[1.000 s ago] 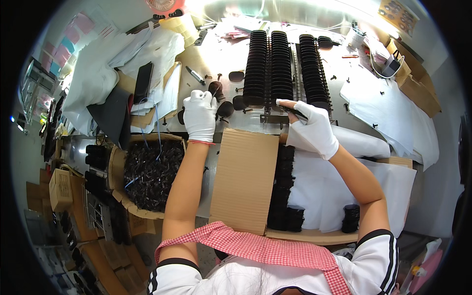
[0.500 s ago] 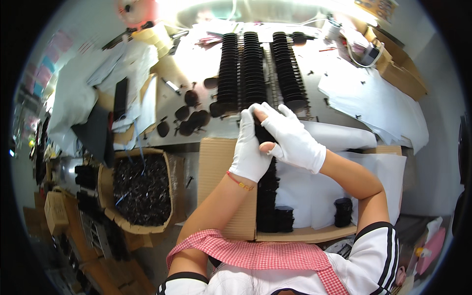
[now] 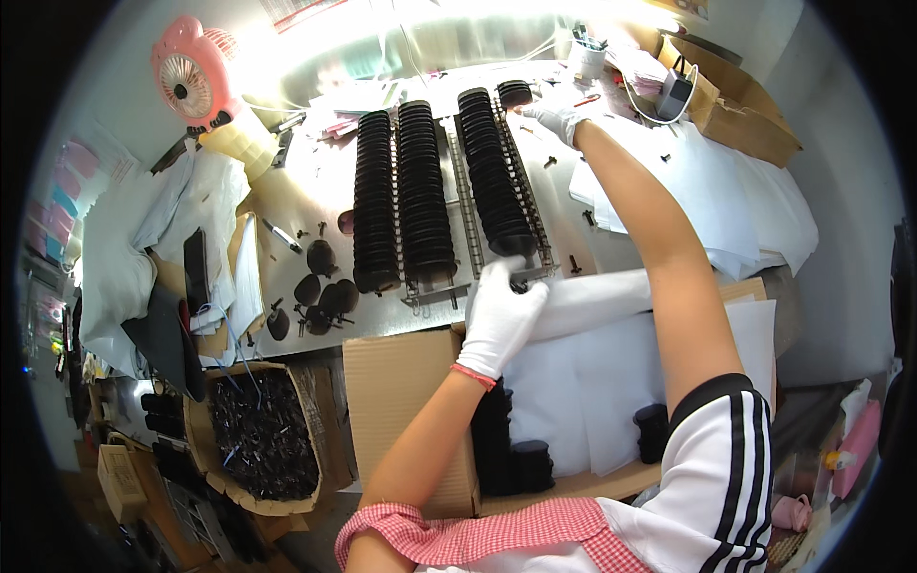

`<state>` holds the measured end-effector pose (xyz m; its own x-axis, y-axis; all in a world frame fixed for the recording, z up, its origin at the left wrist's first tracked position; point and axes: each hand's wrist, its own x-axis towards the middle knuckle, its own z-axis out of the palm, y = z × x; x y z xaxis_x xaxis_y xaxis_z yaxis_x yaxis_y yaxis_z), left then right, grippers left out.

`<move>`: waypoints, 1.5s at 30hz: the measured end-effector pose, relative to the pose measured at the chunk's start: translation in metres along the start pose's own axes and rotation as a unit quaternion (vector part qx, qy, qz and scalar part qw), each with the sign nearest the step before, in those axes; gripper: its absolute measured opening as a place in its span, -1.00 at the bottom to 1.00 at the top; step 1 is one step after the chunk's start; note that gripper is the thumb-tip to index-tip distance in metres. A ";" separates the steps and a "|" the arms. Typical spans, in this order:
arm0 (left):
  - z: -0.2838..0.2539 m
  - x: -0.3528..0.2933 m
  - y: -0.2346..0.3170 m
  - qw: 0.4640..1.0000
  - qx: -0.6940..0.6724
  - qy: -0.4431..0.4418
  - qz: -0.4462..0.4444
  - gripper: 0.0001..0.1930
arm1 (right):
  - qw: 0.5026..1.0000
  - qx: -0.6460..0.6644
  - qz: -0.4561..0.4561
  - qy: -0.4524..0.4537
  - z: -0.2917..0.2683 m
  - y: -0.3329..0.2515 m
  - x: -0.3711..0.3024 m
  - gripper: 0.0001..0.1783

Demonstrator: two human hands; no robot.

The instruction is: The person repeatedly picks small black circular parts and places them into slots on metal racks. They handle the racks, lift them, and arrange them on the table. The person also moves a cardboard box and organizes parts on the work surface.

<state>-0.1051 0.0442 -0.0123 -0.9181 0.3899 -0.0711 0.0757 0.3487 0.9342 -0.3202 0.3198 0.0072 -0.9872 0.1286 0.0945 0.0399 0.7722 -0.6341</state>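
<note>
My left hand (image 3: 506, 315), in a white glove, is at the near end of the right-hand row of dark lenses (image 3: 492, 172). Its fingers curl round something dark and small, partly hidden. Stretched far forward, my gloved right hand (image 3: 554, 119) has its fingers extended beside a short stack of dark lenses (image 3: 514, 93); glare blurs the fingertips. The long rows of lenses stand on edge in wire racks (image 3: 468, 224). Two more rows, a left row (image 3: 375, 201) and a middle row (image 3: 425, 191), run alongside.
An open cardboard box (image 3: 406, 411) with white paper and black stacks lies before me. Loose dark lenses (image 3: 320, 258) lie left of the racks. Another box (image 3: 320, 430) holds many small dark pieces. A pink fan (image 3: 196, 76) stands back left; white sheets (image 3: 688, 201) lie right.
My hands were together above the box's edge. The right has reached far forward to the short stack; the left has moved slightly to the near end of the right row. The view has shifted.
</note>
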 end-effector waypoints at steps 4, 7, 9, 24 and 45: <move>-0.006 0.004 0.003 0.996 -0.031 -0.048 -0.068 -0.50 | 0.990 0.140 -0.026 0.004 0.010 0.013 0.026 -0.45; -0.011 0.003 0.004 0.989 -0.086 -0.072 -0.094 -0.53 | 0.985 0.157 -0.066 -0.005 0.020 0.022 0.031 -0.57; -0.010 0.003 0.003 0.994 -0.056 -0.061 -0.066 -0.54 | 0.971 0.198 -0.121 0.052 0.039 0.024 0.027 -0.59; -0.008 -0.024 0.024 0.847 -0.526 -0.076 0.002 -0.63 | 0.947 0.187 -0.205 0.162 0.005 -0.063 -0.146 -0.66; 0.156 -0.126 -0.042 0.923 0.116 -0.345 0.122 -0.33 | 0.927 -0.234 -0.067 -0.287 -0.033 0.029 -0.458 -0.64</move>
<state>0.0685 0.1132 -0.0976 -0.4030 0.9030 -0.1492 0.4029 0.3214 0.8570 0.1387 0.3033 -0.0292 -0.9025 -0.2368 -0.3597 -0.1594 0.9596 -0.2318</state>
